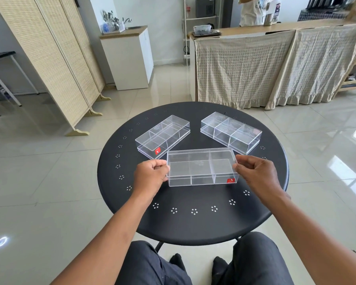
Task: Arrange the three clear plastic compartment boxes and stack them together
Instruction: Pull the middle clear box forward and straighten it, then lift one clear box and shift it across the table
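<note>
Both hands grip the near box (202, 167) by its short ends: the left hand (150, 176) is curled with thumb and fingers pinched on the left end, the right hand (258, 174) likewise closed on the right end. This box sits at about six o'clock on the round black table (193, 227); whether it rests on the top or is just lifted I cannot tell. The left box (162, 136) lies at ten o'clock, angled, its near corner close beside the held one, and the right box (231, 132) lies at two o'clock, well apart from the others. To do this step well, I would keep the held box level, square its long edge toward the body, and use it as the base or carry it flat onto a neighbour, since clear smooth plastic likely slides easily. The tabletop is dark metal with small hole clusters around its rim; beyond are pale glossy floor tiles (49, 171), a folding screen (56, 58) at ten o'clock and a cloth-draped counter (275, 64) at one o'clock.
</note>
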`<state>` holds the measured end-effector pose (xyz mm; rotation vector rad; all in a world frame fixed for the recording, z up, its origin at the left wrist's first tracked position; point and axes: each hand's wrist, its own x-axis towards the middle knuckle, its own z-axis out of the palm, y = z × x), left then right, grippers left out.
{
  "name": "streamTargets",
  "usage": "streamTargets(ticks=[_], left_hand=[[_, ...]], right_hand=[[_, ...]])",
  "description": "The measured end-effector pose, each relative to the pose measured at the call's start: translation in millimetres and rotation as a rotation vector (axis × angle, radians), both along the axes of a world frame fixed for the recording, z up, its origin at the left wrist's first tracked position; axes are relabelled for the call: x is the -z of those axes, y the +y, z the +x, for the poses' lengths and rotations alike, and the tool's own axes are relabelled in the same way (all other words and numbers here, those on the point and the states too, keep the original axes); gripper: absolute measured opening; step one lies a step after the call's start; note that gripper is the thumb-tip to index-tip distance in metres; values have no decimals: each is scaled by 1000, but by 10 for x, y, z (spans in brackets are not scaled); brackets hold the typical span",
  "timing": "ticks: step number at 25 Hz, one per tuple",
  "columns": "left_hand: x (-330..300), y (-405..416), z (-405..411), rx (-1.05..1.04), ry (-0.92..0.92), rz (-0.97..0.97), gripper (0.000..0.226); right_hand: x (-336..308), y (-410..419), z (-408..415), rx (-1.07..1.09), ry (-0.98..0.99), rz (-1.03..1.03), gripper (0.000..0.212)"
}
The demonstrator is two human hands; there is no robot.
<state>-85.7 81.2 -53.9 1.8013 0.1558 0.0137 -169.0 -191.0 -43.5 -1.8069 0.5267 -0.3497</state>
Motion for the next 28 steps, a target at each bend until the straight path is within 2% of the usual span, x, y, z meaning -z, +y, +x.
streamTargets(ticks=[3, 7, 9, 13, 15, 18, 22, 28], left_hand=[[-73, 120, 90, -48, -16, -14, 16], [-208, 379, 408, -175, -27, -24, 14], [-231, 444, 604, -186, 24, -8, 13], [-162, 441, 916, -138, 209, 81, 39], [-136, 436, 1002, -106, 258, 138, 45], [-145, 477, 1154, -69, 276, 157, 35], [-162, 556, 1322, -24, 365, 68, 28], [-102, 522, 1416, -68, 320, -8, 19]], right_hand=[[-201, 51, 69, 56, -3, -167, 35], [-497, 169, 444, -10, -62, -278, 31], [-570, 267, 797, -92, -61, -300, 30], [-582, 528, 1648, -233, -12, -390, 37], [-581, 656, 1990, -297, 51, -434, 41], [-538, 786, 2420, -310, 165, -509, 45], [-303, 789, 2718, -361, 359, -512, 38], [-191, 702, 2689, -336, 399, -421, 39]])
